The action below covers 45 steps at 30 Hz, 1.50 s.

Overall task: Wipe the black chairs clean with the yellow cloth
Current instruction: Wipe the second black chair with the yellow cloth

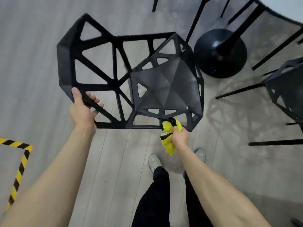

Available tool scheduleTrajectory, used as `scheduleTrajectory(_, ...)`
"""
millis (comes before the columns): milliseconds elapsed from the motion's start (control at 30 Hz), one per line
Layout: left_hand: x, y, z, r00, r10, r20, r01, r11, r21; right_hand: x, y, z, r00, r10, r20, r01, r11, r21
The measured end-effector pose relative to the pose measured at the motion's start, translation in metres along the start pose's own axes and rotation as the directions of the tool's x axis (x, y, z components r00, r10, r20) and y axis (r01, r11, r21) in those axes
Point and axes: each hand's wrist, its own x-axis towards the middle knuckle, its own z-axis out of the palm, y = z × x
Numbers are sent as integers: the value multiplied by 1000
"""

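L hand fingers clamp chair rim | R hand fingers grip yellow cloth

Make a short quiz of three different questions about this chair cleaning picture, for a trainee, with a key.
1. True or false: the left hand grips the chair by its backrest frame.
2. Which hand holds the yellow cloth?
3. The cloth touches the chair at: A) the seat's near edge, B) the backrest top, C) a leg.

Key: 1 true. 2 The right hand. 3 A.
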Motion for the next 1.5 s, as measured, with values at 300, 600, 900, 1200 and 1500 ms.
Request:
scheduleTrajectory(300,-71,-53,131,984,-34,-177,40,999,30,66,-73,-174,943,-324,82,333,902,-276)
scheduleTrajectory(600,-149,-100,219,997,-80,24,73,975,211,47,-9,-319,965,-260,-40,256,964,-76)
scheduleTrajectory(900,-180,-51,205,859,-484,169,217,642,735,25,-6,-432,948,-309,-71,314,945,85)
scheduleTrajectory(1200,-394,-109,377,431,-434,791,-671,433,602,-27,-18,-570,839,-532,110,526,846,86)
scheduleTrajectory(1500,-565,-115,556,-26,-266,964,-929,362,75,-40,-17,-738,844,-537,18,537,843,-33)
